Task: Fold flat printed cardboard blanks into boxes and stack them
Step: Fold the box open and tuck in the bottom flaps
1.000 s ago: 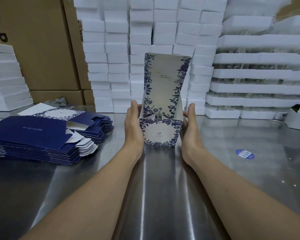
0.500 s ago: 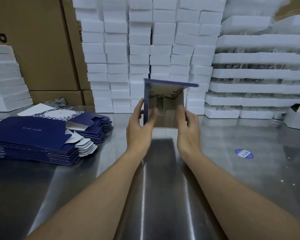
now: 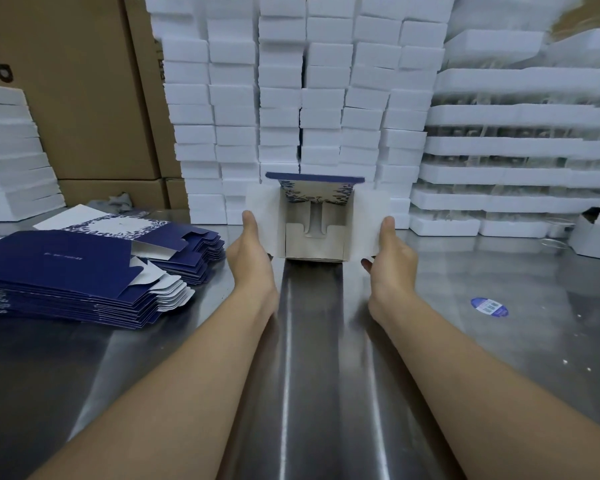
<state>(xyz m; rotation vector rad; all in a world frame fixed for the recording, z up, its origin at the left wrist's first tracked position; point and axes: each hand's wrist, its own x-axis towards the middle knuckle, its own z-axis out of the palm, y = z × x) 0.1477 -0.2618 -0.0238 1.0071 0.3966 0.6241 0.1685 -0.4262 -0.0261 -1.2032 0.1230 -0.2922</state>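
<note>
Hands out front, both arms stretched forward over the steel counter [image 3: 312, 358], forearms bare and nearly parallel. The printed box [image 3: 314, 237] sat on the counter between them, tipped on its side with its open mouth facing the camera, so the grey interior and the interlocked bottom tabs showed. The left hand [image 3: 253, 252] gripped the left flap [image 3: 262, 211]: thumb pointing up along the white flap's front, fingers tucked out of sight behind it. The right hand [image 3: 394, 261] mirrored it on the right flap [image 3: 371, 207], thumb up along the outer edge, fingertips curled under near the box's lower corner. Both flaps were splayed wide to the sides. Over the top, the dark blue lid flap [image 3: 314, 177] jutted out level, its floral underside dipping into the opening. Off to the left, well apart from the box, lay the stack of flat blue blanks [image 3: 77, 271], and a floral-printed blank [image 3: 118, 227] rested on it at the back. A blue oval sticker [image 3: 489, 307] lay on the counter to the right. Behind everything stood columns of white foam blocks [image 3: 284, 98] and brown cartons [image 3: 84, 98].
</note>
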